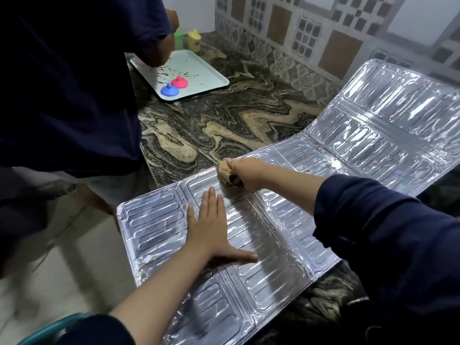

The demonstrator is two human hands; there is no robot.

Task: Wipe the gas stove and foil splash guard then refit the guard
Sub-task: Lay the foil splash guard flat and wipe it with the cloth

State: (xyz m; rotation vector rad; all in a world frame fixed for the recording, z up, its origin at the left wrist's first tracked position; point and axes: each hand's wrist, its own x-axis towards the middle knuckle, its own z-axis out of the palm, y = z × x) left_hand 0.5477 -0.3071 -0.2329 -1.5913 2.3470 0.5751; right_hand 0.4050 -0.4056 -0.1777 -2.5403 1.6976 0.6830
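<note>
Standing beside counter, second person (74, 83), tray (199, 70), two bottles (189, 41)

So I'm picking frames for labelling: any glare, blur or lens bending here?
Head view: white glare streaks on the foil splash guard; the second person and floor at left are motion-blurred; both hands, left and right, look sharp; wide-angle bending curves the tiled wall.

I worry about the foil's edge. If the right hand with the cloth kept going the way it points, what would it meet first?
The right hand grips the cloth at the foil guard's far edge; past it likely comes bare marble counter, the tray farther off.
</note>
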